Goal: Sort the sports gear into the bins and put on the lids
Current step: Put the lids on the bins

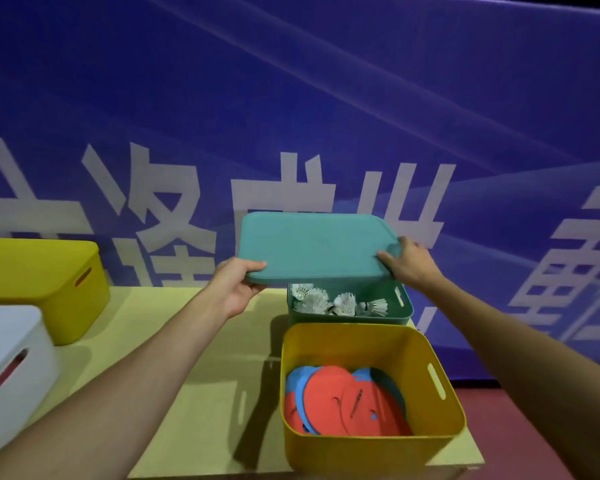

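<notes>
I hold a teal lid [312, 245] in the air just above the teal bin [404, 311], which stands at the back right of the table. My left hand [234, 284] grips the lid's near left corner, thumb on top. My right hand [407, 261] grips its near right corner. Inside the teal bin lie several white shuttlecocks [340, 303]. Nearer to me stands an open yellow bin [364, 445] holding red and blue flat paddles [343, 400].
At the left stand a yellow bin with its lid on [39, 282] and a white bin with its lid on [11, 358]. The pale yellow table [194, 375] ends just right of the bins. A blue banner [291, 116] hangs behind; red floor [520, 427] lies to the right.
</notes>
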A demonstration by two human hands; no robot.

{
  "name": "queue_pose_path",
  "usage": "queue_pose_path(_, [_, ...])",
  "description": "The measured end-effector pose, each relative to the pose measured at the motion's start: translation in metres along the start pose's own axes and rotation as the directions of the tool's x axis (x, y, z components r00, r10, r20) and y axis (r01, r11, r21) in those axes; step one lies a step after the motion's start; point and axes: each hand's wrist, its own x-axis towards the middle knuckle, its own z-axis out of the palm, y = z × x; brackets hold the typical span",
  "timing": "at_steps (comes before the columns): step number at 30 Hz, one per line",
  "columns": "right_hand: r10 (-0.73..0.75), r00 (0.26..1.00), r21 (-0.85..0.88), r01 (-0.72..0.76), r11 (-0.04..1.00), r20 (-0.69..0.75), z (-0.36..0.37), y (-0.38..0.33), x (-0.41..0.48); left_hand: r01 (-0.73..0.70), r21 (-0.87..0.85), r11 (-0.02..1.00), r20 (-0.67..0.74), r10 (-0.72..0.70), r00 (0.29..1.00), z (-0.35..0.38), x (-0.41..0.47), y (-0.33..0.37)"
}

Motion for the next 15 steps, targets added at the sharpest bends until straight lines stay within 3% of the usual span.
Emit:
queue_pose_path(3, [0.218, 0.974, 0.192, -0.224, 0.955, 0.056, 0.008, 0.023, 0.001, -0.013, 0.091, 0.996, 0.052, 0.008, 0.999, -0.001, 0.002, -0.012])
queue_pose_path(6, [0.338, 0.940, 0.264, -0.340, 0.902, 0.057, 0.021, 0.055, 0.011, 0.028, 0.165, 0.986, 0.067, -0.039, 0.997, 0.007, 0.015, -0.031])
queue_pose_path(8, [0.386, 0.920, 0.282, -0.390, 0.877, 0.073, 0.030, 0.076, 0.018, 0.031, 0.326, 0.945, 0.013, -0.037, 0.999, 0.014, 0.033, -0.049])
queue_pose_path(11, [0.395, 0.915, 0.261, -0.403, 0.877, 0.086, 0.048, 0.105, 0.039, 0.000, 0.664, 0.748, -0.053, 0.047, 0.997, 0.023, 0.062, -0.075])
queue_pose_path(15, [0.371, 0.923, 0.246, -0.386, 0.889, 0.106, 0.074, 0.131, 0.074, -0.001, 0.838, 0.546, -0.072, 0.113, 0.991, 0.029, 0.103, -0.098])
